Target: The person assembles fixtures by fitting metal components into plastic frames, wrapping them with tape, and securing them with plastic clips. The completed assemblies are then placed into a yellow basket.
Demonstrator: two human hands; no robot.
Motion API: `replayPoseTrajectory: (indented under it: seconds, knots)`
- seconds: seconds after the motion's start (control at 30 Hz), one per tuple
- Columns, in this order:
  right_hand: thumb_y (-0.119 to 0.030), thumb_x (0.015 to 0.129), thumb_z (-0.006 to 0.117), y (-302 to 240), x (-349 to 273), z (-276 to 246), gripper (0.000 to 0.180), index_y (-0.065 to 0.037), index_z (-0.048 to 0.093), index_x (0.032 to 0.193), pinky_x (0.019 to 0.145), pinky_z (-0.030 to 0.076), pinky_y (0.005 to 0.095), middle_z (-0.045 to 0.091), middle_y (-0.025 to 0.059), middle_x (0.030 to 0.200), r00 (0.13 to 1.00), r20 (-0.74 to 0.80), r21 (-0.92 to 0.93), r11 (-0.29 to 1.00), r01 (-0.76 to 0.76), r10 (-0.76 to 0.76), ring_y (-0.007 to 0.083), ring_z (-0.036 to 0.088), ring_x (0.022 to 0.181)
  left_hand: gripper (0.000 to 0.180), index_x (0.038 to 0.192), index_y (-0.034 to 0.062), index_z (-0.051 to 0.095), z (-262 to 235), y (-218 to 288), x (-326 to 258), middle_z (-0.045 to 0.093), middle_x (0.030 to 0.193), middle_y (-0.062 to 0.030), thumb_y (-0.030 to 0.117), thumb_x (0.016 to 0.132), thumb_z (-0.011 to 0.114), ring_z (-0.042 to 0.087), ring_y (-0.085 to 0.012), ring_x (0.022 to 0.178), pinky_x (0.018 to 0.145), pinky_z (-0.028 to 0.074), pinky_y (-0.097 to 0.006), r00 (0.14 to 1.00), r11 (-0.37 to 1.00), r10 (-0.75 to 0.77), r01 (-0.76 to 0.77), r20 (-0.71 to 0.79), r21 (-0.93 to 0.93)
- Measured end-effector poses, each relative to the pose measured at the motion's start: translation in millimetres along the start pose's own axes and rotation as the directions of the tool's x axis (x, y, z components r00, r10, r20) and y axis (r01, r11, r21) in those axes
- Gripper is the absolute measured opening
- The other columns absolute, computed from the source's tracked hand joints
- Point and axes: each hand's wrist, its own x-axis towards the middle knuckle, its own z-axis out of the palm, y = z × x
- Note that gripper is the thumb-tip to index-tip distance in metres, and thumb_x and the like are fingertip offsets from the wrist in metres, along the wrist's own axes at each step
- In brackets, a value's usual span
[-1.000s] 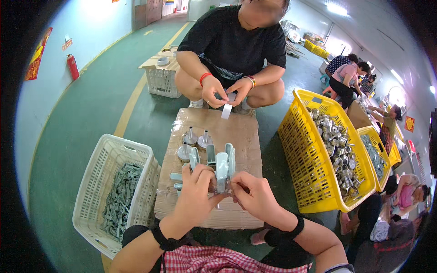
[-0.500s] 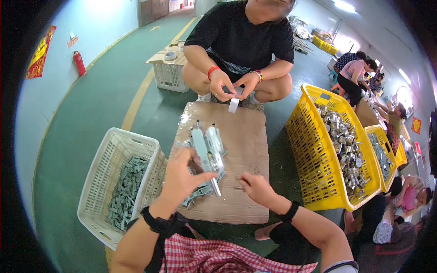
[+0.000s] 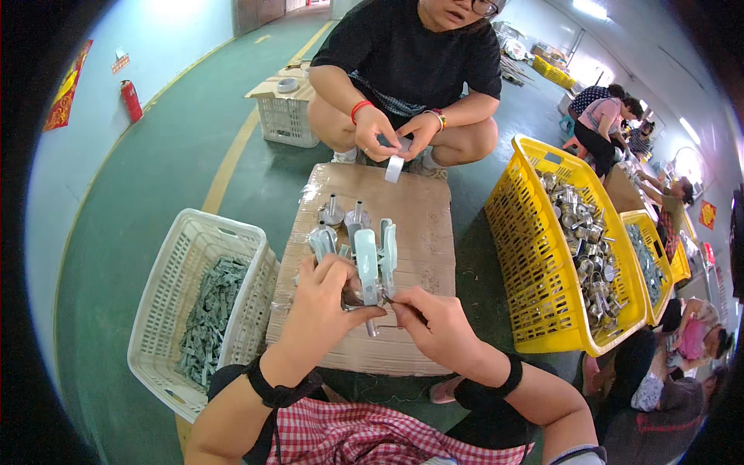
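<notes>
My left hand (image 3: 322,310) grips a bundle of long pale grey metal parts (image 3: 370,260), held upright over a cardboard-wrapped board (image 3: 418,232). My right hand (image 3: 435,325) pinches at the bundle's lower end, touching it beside my left thumb. Two small round metal pieces (image 3: 345,213) with upright stems stand on the board just beyond the bundle. Across the board a person in a black shirt squats, holding a strip of white tape (image 3: 394,167) in both hands.
A white plastic basket (image 3: 167,310) with several grey metal parts sits at my left. A yellow basket (image 3: 527,256) full of shiny metal pieces stands at my right, more yellow baskets behind it. Another white crate (image 3: 283,120) sits far left; other people work at far right.
The bundle, tilted low over the board half a second ago, now stands upright in my left hand. My right hand has moved in to touch its lower end.
</notes>
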Motion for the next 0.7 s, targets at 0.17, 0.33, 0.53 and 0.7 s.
replayPoseTrajectory:
  seconds: [0.17, 0.33, 0.53, 0.7]
  knots:
    - [-0.006, 0.083, 0.057, -1, 5, 2, 0.009, 0.001, 0.055, 0.089, 0.055, 0.045, 0.0364, 0.058, 0.0199, 0.068, 0.985, 0.046, 0.111, 0.979, -0.171, 0.167, 0.0367, 0.059, 0.062, 0.047, 0.084, 0.0038, 0.049, 4, 5, -3, 0.051, 0.087, -0.0088, 0.018, 0.054, 0.083, 0.042, -0.0323, 0.086, 0.076, 0.036, -0.04, 0.997, 0.996, 0.074, -0.073, -0.021, 0.054]
    - [-0.005, 0.083, 0.056, 2, 9, 7, 0.007, 0.001, 0.056, 0.087, 0.055, 0.046, 0.0355, 0.057, 0.0205, 0.067, 0.989, -0.089, 0.064, 0.992, -0.109, 0.115, 0.0339, 0.059, 0.059, 0.047, 0.084, 0.003, 0.049, 9, 7, 2, 0.05, 0.083, -0.0101, 0.015, 0.053, 0.083, 0.044, -0.0319, 0.081, 0.07, 0.038, -0.04, 0.997, 0.998, -0.056, 0.056, -0.062, 0.003]
    - [-0.004, 0.083, 0.056, 14, 15, -2, 0.01, 0.0, 0.054, 0.092, 0.054, 0.045, 0.0355, 0.056, 0.0206, 0.069, 0.985, -0.118, 0.026, 0.991, -0.128, 0.13, 0.0282, 0.059, 0.058, 0.043, 0.082, 0.0028, 0.05, 12, 6, 6, 0.051, 0.079, -0.01, 0.015, 0.056, 0.082, 0.047, -0.0308, 0.077, 0.068, 0.039, -0.04, 0.992, 0.991, -0.127, 0.126, -0.02, -0.052]
    - [-0.002, 0.087, 0.052, 12, 20, -27, 0.006, -0.002, 0.054, 0.093, 0.048, 0.039, 0.0183, 0.055, -0.0015, 0.072, 0.89, -0.402, 0.468, 0.884, -0.002, 0.215, 0.0045, 0.048, 0.058, 0.045, 0.081, 0.0009, 0.05, 9, -19, -4, 0.053, 0.078, -0.0109, 0.023, 0.058, 0.083, 0.05, -0.0304, 0.078, 0.068, 0.041, -0.04, 0.944, 0.953, -0.302, 0.302, 0.134, 0.02]
